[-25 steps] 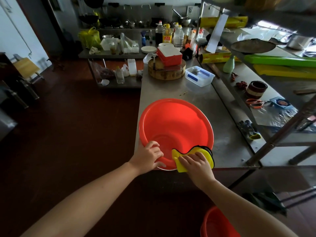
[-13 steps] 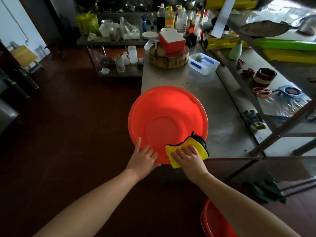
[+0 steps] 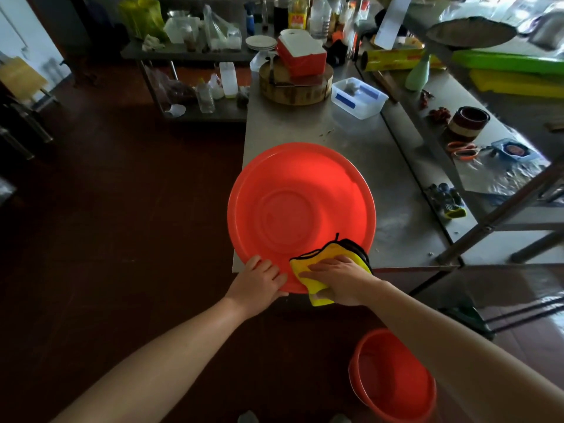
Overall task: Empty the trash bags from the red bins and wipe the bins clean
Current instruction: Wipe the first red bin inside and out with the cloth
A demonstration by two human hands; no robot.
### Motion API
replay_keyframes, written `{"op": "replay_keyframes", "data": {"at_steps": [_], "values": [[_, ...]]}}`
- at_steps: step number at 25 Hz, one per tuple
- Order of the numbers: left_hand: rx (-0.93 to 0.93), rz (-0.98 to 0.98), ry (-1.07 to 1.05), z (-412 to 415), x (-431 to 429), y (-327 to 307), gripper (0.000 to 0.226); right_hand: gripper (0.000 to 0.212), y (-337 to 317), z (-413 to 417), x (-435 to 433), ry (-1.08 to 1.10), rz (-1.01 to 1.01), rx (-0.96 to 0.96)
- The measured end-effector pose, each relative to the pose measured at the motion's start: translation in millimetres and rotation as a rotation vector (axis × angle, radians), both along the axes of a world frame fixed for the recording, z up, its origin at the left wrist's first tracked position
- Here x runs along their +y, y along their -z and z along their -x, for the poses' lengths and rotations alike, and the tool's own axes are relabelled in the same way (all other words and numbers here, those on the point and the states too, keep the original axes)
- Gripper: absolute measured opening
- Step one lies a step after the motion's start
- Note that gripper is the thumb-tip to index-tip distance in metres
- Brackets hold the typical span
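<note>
- We judge this the wiping step: the red basin point(image 3: 300, 209) stands tipped toward us at the near end of the steel table point(image 3: 396, 215), overhanging its edge.
- Our left hand point(image 3: 259, 277) grips the near rim. Our right hand point(image 3: 338, 277) presses the yellow cloth point(image 3: 319, 296) on it, fingers straight.
- Next, the cloth likely needs sweeping round while the left hand steadies.
- A second red bin point(image 3: 393, 383) sits on the dark floor point(image 3: 122, 239).

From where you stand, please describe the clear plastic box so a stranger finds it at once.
Look at the long steel table. Past the big red basin, right of the round wooden block, sits the clear plastic box. Only it is see-through with blue strips.
</note>
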State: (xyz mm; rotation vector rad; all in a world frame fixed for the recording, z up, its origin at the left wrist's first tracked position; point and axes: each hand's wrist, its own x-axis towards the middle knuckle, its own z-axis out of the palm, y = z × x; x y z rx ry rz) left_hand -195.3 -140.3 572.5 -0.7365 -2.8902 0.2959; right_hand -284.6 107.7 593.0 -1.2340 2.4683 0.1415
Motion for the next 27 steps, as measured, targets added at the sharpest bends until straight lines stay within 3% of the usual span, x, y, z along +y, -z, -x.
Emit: {"op": "replay_keyframes", "data": {"at_steps": [7,11,18,22,27], "values": [[-0.031,0.040,0.006,12,-29,-13,0.066,0.064,1,1,-13,0.029,-0.069,-0.141],[-0.021,0.095,0.111,10,-37,-14,0.057,0.064,2,-6,-21,0.184,-0.049,-0.222],[0.019,0.021,0.165,11,-35,9,0.052,0.065,33,-22,-62,0.510,-0.023,-0.106],[0.024,0.047,0.164,14,-33,18,0.049,0.065,54,-6,-78,0.491,-0.060,-0.159],[0.035,0.091,0.157,18,-22,25,0.045,0.056,79,24,-84,0.480,0.046,-0.318]]}}
